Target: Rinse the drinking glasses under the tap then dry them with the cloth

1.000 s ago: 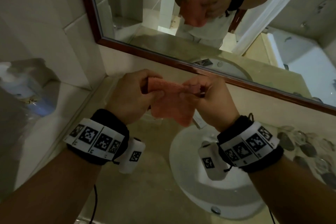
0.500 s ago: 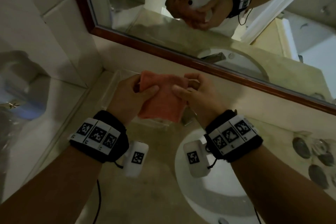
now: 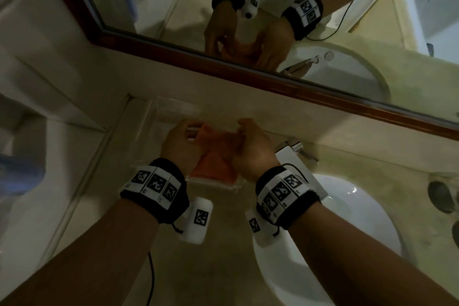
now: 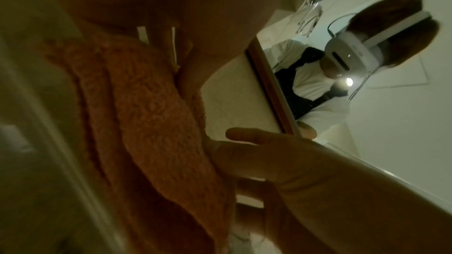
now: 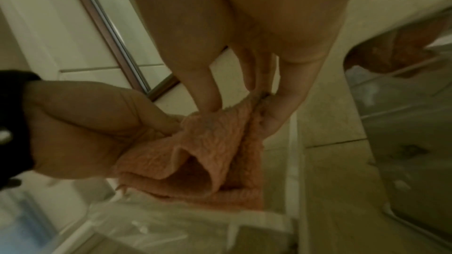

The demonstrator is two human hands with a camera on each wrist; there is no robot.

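A folded orange-pink cloth (image 3: 216, 156) hangs between both hands just above a clear plastic tray (image 3: 171, 109) on the counter left of the sink. My left hand (image 3: 188, 131) grips its left upper edge. My right hand (image 3: 242, 131) pinches its right upper corner. In the right wrist view the cloth (image 5: 208, 152) droops in loose folds from my right fingertips (image 5: 212, 103), with the left hand (image 5: 85, 123) clutching its side. The left wrist view is filled by the cloth (image 4: 146, 113). No drinking glass shows in either hand.
The tap (image 3: 295, 149) and white basin (image 3: 347, 206) lie just right of my hands. A wood-framed mirror (image 3: 248, 74) runs along the wall behind. Dark pebbles (image 3: 440, 196) sit at the counter's right end. A tiled wall and ledge (image 3: 49, 131) close the left.
Both hands have carried the cloth down and away from me, from in front of the mirror to just over the clear tray. They hold it by its upper edge.
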